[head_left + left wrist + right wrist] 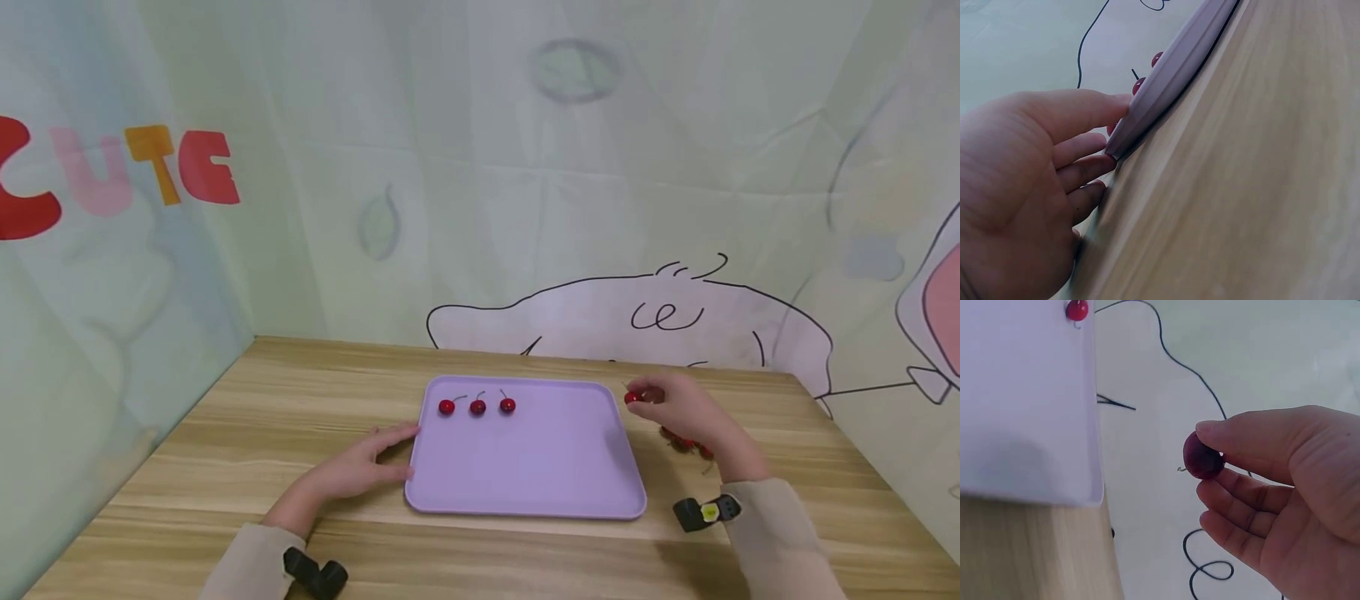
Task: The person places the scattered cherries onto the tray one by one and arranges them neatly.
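Note:
Three red cherries with stems lie in a row along the far left of a purple tray (525,467): a left cherry (447,407), a middle cherry (477,407) and a right cherry (507,405). My right hand (678,408) pinches another cherry (1202,456) between thumb and fingers, just beyond the tray's right edge; its thin stem pokes out. At the tray's left edge, my left hand (360,467) touches the rim with thumb and fingertips, the fingers fairly straight and spread. The left wrist view shows this thumb against the tray's side wall (1166,69).
A small heap of cherries (686,442) lies on the wooden table (315,383) right of the tray, partly behind my right hand. A printed cloth (480,167) hangs behind the table and along its sides. Each wrist wears a small black camera (318,575).

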`<state>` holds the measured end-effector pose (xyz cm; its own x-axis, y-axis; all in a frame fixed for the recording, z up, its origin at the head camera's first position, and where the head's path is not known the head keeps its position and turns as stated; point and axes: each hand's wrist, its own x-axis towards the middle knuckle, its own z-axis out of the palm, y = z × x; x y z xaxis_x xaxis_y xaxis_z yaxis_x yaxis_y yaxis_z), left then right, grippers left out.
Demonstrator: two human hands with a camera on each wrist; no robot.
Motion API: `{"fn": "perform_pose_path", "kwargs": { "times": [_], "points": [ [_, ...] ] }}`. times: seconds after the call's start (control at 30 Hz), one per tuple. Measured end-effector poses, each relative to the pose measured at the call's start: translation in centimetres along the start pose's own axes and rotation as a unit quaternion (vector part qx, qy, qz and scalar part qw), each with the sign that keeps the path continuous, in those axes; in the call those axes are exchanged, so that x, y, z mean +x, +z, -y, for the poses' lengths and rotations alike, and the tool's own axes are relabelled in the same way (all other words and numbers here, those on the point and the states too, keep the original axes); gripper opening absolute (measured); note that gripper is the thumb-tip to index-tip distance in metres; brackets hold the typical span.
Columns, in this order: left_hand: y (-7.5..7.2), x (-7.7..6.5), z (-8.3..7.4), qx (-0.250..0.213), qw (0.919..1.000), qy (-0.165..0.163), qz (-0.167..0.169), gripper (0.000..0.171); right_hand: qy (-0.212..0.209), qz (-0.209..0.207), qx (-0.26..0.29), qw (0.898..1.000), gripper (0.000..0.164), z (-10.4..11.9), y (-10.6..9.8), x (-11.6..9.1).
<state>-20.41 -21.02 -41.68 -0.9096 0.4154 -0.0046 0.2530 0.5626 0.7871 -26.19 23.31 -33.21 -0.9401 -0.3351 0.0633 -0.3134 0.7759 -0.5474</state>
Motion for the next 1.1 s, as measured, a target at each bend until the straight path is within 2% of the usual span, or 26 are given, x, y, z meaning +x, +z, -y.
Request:
{"fn": "perform_pose_path", "kwargs": {
  "times": [0.1,0.2,0.33,0.57,0.83,1.1],
  "points": [
    [-0.1,0.0,-0.1,0.003,1.0,0.001,0.0,0.065,-0.029,-0.018,-0.018,0.999,0.03,0.8,0.2,0.9],
    [-0.1,0.0,-0.2,-0.002,1.0,-0.008,-0.001,0.066,-0.037,-0.024,-0.018,0.999,0.028,1.8,0.5,1.7],
    [0.0,0.0,-0.1,-0.004,0.9998,-0.018,-0.001,0.066,-0.051,-0.022,0.001,0.998,0.027,3.0,1.2,2.7],
    [0.0,0.1,0.1,-0.002,1.0,-0.003,-0.001,0.065,-0.082,-0.027,0.007,0.996,0.024,4.6,2.5,3.9],
    [-0.1,0.0,0.0,-0.01,0.9996,-0.026,0.002,0.065,-0.063,-0.017,0.018,0.998,0.027,5.9,3.6,4.8],
    [0.0,-0.1,-0.1,-0.011,0.9996,-0.025,0.001,0.065,-0.051,-0.01,0.036,0.998,0.026,6.4,4.7,5.5]
  ]
}}
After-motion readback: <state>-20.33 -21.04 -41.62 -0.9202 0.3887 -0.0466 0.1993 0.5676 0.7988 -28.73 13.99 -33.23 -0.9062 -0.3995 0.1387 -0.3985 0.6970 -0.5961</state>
